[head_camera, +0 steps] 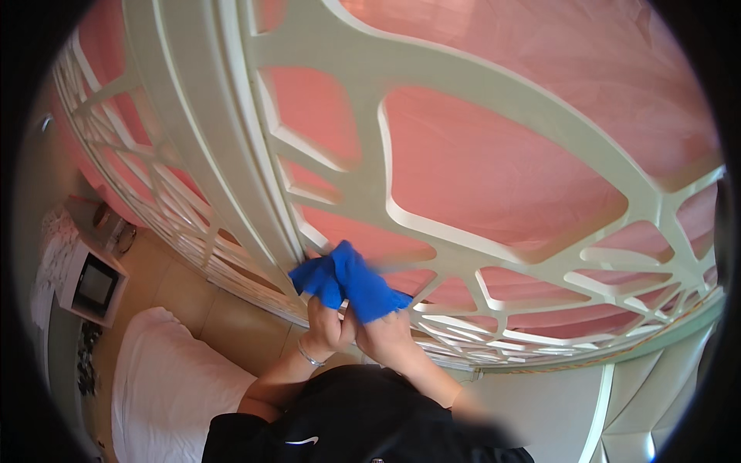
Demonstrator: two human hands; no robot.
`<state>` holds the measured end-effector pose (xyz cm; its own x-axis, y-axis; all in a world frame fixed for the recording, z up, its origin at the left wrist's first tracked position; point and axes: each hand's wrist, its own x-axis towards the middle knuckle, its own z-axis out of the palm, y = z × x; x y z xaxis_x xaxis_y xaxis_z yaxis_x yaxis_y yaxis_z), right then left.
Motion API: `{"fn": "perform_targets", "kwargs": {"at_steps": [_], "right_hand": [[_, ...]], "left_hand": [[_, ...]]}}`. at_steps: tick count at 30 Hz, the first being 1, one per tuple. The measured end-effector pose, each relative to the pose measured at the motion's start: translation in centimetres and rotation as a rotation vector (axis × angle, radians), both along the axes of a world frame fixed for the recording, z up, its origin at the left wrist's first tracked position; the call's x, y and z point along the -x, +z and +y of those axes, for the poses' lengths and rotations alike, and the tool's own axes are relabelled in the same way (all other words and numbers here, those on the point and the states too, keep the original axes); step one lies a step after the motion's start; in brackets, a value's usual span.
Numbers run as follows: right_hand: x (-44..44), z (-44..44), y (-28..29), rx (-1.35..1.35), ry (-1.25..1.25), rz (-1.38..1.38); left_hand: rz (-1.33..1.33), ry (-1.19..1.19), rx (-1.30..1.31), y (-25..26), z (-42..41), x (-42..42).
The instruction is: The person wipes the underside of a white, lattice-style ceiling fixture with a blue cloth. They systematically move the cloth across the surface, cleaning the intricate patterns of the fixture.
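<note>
A crumpled blue cloth [353, 283] is held in both hands in front of a white openwork lattice panel [359, 116]. My left hand [324, 327], with a silver bracelet at the wrist, grips its lower edge on the left side of the picture. My right hand [385, 335] is beside it, partly covered by the cloth. Most fingertips are hidden. The cloth overlaps the lattice's lower bars; whether it touches them cannot be told. Pink fabric [492, 168] shows through the lattice openings.
A white-covered bed or table [168, 382] stands at lower left, over a tan tiled floor [228, 321]. Farther left is a pale box-like unit with a dark screen [95, 286]. Padded pale panels [660, 382] are at lower right.
</note>
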<state>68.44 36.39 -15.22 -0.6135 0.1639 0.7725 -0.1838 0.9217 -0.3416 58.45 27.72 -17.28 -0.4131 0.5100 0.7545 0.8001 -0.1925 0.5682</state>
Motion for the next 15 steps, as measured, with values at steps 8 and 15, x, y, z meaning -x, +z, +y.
{"fn": "perform_targets", "kwargs": {"at_steps": [8, 15], "right_hand": [[-0.9, 0.1, 9.5, 0.132, 0.142, 0.232], [0.5, 0.5, 10.3, 0.142, -0.095, 0.313]], "left_hand": [[0.231, -0.056, -0.114, 10.9, -0.4, 0.0], [0.274, 0.046, -0.292, 12.0, 0.1, 0.6]]}}
